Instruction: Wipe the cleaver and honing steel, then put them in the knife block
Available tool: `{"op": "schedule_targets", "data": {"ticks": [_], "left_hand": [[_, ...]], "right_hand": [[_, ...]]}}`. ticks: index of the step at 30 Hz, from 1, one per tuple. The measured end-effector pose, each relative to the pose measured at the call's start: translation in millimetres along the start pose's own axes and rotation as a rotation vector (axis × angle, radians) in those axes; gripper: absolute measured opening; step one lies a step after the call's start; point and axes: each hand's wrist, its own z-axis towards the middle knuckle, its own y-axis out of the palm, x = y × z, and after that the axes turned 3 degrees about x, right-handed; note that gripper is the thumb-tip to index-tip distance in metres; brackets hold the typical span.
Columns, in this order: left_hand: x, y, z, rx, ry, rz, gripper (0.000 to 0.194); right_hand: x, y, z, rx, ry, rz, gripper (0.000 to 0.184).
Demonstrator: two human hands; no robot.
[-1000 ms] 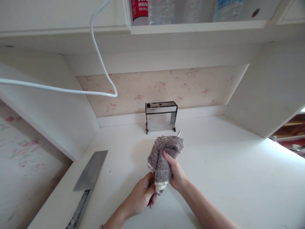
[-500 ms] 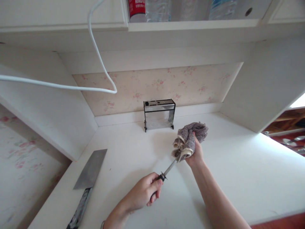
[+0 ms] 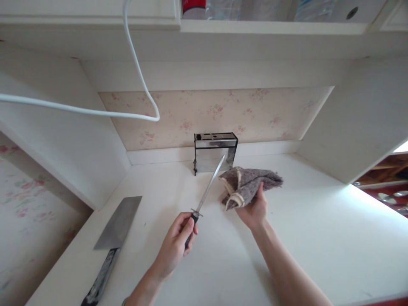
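My left hand [image 3: 177,241] is closed around the black handle of a honing steel [image 3: 208,189]. Its bare metal rod points up and away, the tip in front of the knife block. In my right hand [image 3: 255,209] is a grey-brown cloth [image 3: 250,182] with pale edging, bunched above the counter; the thumb shows on top while most fingers are hidden beneath. The cloth and the rod are apart. A cleaver [image 3: 119,223] with a worn dark handle lies flat at the left.
Against the back wall stands a metal and black knife block [image 3: 210,155] on the white counter [image 3: 306,238]. A white cable [image 3: 95,112] hangs across the upper left. Bottles [image 3: 223,9] sit on the shelf overhead. Side panels bound the counter left and right.
The honing steel's rod has come out of the cloth and is now fully exposed. My left hand has shifted left and slightly up, and the cloth has unfolded somewhat in my right hand.
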Motion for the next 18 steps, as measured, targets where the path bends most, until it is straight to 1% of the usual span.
{"op": "schedule_targets", "data": {"ticks": [3,4,5,7,10,14,17,18], "left_hand": [[-7,3.7,3,0.004,0.037,0.022,0.027],[-9,5.1,4,-0.003,0.062,0.045,0.027],[-11,6.8,4,-0.009,0.091,0.079,0.027],[-14,11.4,3,-0.023,0.143,0.172,0.027],[-14,20.4,-1,-0.05,0.163,0.302,0.024],[-13,27.4,-4,-0.084,0.177,0.374,0.018],[-12,24.4,-5,-0.086,0.165,0.447,0.006],[-13,22.4,-6,-0.088,0.156,0.477,0.007]], "right_hand": [[38,10,-22,-0.073,0.278,-0.094,0.043],[49,12,-30,-0.083,0.353,-0.119,0.043],[59,15,-36,-0.068,0.392,-0.141,0.041],[72,19,-44,0.017,0.397,-0.182,0.038],[78,26,-47,0.144,0.359,-0.223,0.034],[72,31,-40,0.175,0.326,-0.217,0.033],[63,28,-31,0.183,0.258,-0.218,0.035],[59,26,-27,0.172,0.235,-0.216,0.035]]}}
